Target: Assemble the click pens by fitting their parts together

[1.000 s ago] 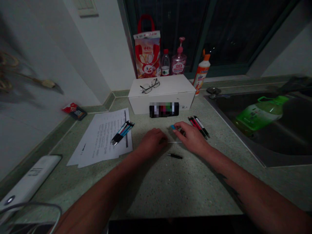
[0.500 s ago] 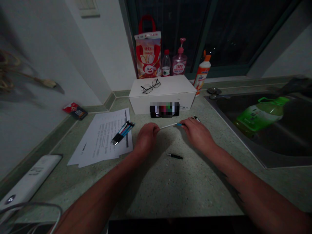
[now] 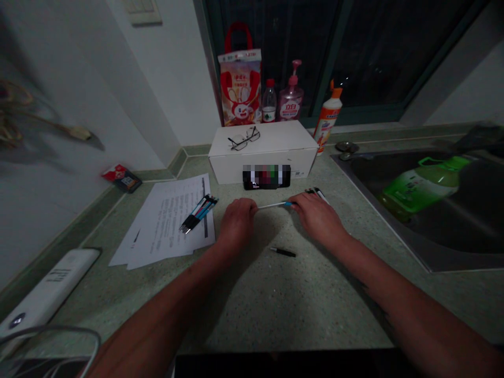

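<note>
"What's nearest?"
"A black pen piece (image 3: 282, 252) on the counter (image 3: 252, 310)."
"And the hands?"
"Left hand (image 3: 236, 226) and right hand (image 3: 317, 220) both grip a thin refill (image 3: 273, 205), its blue end at the right, held between them. Any move needs both hands."

A thin white pen refill (image 3: 273, 205) lies almost level above the counter, its blue-banded end toward 3 o'clock in the right hand (image 3: 318, 219), and its pale end toward 9 o'clock meeting the left hand's (image 3: 237, 226) fingertips.
</note>
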Motion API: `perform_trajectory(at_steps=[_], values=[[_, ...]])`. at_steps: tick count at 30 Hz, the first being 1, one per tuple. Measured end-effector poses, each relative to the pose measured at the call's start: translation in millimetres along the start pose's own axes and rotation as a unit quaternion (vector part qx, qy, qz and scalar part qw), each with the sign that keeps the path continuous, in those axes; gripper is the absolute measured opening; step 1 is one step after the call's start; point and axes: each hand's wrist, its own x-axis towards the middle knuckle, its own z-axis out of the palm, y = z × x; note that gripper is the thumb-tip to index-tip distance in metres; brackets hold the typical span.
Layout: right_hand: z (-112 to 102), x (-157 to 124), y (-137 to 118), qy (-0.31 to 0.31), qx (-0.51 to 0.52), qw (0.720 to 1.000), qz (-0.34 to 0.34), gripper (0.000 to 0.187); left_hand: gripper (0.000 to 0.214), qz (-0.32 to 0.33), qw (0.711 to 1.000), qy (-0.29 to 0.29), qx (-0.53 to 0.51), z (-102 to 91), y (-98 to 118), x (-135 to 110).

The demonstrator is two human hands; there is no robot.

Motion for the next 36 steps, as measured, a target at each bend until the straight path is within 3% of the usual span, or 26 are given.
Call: perform_trajectory(at_steps=[5, 8, 10, 12, 14, 16, 20, 23, 26, 28, 30, 33, 36], values=[[-1, 1, -3, -0.014, 0.016, 1.000, -0.013, 0.023, 0.018, 0.018, 1.000, -0.008, 0.011, 3.6, -2, 1], [-3, 0, -9, -0.035, 0.035, 0.998, -0.035, 0.027, 0.013, 0.062, 0.998, -0.005, 0.007, 6.5, -3, 1], [-5, -2, -12, -0.046, 0.047, 0.997, -0.039, 0.035, 0.008, 0.114, 0.993, 0.036, -0.003, 6.1, -3, -1], [-5, -3, -14, -0.045, 0.054, 0.997, -0.033, 0.046, 0.023, 0.168, 0.981, 0.095, -0.013, 3.5, -2, -4], [-5, -4, -13, -0.034, 0.064, 0.997, -0.025, 0.053, 0.029, 0.221, 0.969, 0.108, -0.028, 0.3, 1, -8], [-3, -4, -11, -0.010, 0.083, 0.996, -0.020, 0.053, 0.024, 0.276, 0.959, 0.037, -0.046, -1.8, 6, -11], [3, -2, -5, 0.053, 0.128, 0.990, 0.008, 0.039, 0.030, 0.351, 0.918, -0.176, -0.049, -0.1, 18, -17], [5, -2, -5, 0.063, 0.141, 0.988, 0.020, 0.039, 0.015, 0.344, 0.915, -0.209, -0.032, 2.6, 21, -18], [3, -2, -6, 0.058, 0.149, 0.987, 0.013, 0.046, 0.009, 0.258, 0.953, -0.152, -0.049, 4.3, 18, -16], [2, -2, -7, 0.063, 0.155, 0.986, 0.005, 0.047, 0.011, 0.170, 0.979, -0.074, -0.086, 4.8, 12, -13], [-1, -3, -8, 0.065, 0.153, 0.986, -0.008, 0.047, 0.013, 0.106, 0.986, 0.008, -0.130, 4.4, 6, -10], [-5, -3, -10, 0.050, 0.131, 0.989, -0.035, 0.047, 0.015, 0.082, 0.979, 0.085, -0.165, 1.7, 1, -6], [-8, -3, -12, 0.027, 0.106, 0.993, -0.055, 0.047, 0.017, 0.082, 0.976, 0.113, -0.168, -1.6, -1, -3]])
